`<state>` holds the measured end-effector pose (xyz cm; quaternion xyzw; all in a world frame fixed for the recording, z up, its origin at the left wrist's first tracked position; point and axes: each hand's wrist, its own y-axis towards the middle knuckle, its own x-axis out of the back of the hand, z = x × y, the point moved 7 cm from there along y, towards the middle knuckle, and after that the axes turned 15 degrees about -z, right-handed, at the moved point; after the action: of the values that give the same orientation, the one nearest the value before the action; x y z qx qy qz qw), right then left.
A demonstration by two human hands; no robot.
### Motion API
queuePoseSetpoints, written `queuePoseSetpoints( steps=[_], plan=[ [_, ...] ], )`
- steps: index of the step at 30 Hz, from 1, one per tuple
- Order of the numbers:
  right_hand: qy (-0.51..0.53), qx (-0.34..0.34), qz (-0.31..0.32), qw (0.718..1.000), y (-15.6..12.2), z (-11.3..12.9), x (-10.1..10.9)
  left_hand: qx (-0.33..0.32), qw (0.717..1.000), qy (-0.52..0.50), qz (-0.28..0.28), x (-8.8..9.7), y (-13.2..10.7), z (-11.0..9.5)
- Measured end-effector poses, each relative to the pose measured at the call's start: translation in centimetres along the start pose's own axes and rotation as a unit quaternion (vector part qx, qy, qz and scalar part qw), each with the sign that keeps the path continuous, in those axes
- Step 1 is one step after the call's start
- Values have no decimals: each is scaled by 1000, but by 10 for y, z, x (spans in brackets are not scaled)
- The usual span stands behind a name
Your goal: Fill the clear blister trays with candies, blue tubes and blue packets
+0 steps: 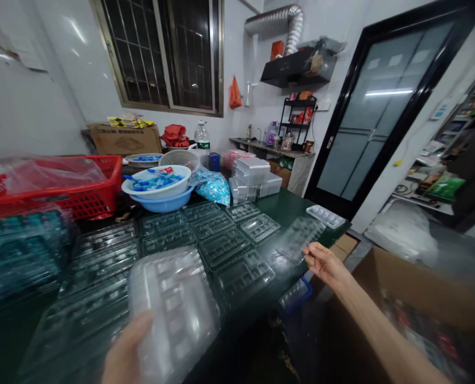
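Note:
My left hand (125, 354) grips a stack of clear plastic blister trays (173, 306) low in the view, its thumb on the stack's near edge. My right hand (325, 264) reaches out to the right and pinches one clear tray (299, 237) at its near corner, holding it over the dark green table (291, 208). Several empty clear trays (221, 245) lie side by side in rows across the table between my hands.
A red basket (89, 197) with a plastic bag stands at the back left. Stacked white and blue bowls (159, 189) hold blue parts beside a bag of blue pieces (213, 186). Clear boxes (253, 178) sit behind. An open cardboard box (417, 298) stands at the right.

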<state>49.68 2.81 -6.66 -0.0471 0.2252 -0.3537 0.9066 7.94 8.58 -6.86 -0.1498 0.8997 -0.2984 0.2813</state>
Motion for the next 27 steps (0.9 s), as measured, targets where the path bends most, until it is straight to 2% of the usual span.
queuePoseSetpoints(
  steps=[1, 3, 8, 12, 14, 16, 18, 19, 21, 22, 24, 27],
  plan=[
    [-6, -9, -17, 1000, 10, -10, 10, 5, 1000, 4, 5, -1, 1, 4],
    [-30, -27, -35, 999, 24, -30, 18, 3, 1000, 16, 11, -4, 3, 10],
    [-140, -92, -59, 984, 35, -63, 0, -14, 998, 41, 38, -15, -9, 16],
    [-255, -133, -73, 955, 32, -65, -5, -13, 996, 50, 71, -28, -29, 14],
    [-296, -116, -73, 945, 20, -58, -8, -14, 996, 57, 69, -30, -31, 14],
    [-316, -76, -62, 944, -4, -49, -21, -28, 995, 72, 60, -33, -29, 17],
    [-321, -29, -14, 947, -42, -42, -50, -52, 992, 97, 63, -40, -30, 23],
    [-320, -11, 31, 947, -64, -40, -69, -64, 989, 115, 73, -46, -34, 28],
    [-308, 48, 201, 929, -114, -39, -119, -89, 981, 138, 108, -62, -46, 35],
    [-295, 49, 247, 922, -135, -39, -136, -101, 976, 140, 133, -70, -54, 38],
    [-272, 44, 290, 916, -159, -38, -158, -111, 969, 132, 175, -84, -69, 40],
    [-252, 2, 310, 917, -163, -41, -168, -108, 960, 140, 219, -92, -80, 39]
  ],
)
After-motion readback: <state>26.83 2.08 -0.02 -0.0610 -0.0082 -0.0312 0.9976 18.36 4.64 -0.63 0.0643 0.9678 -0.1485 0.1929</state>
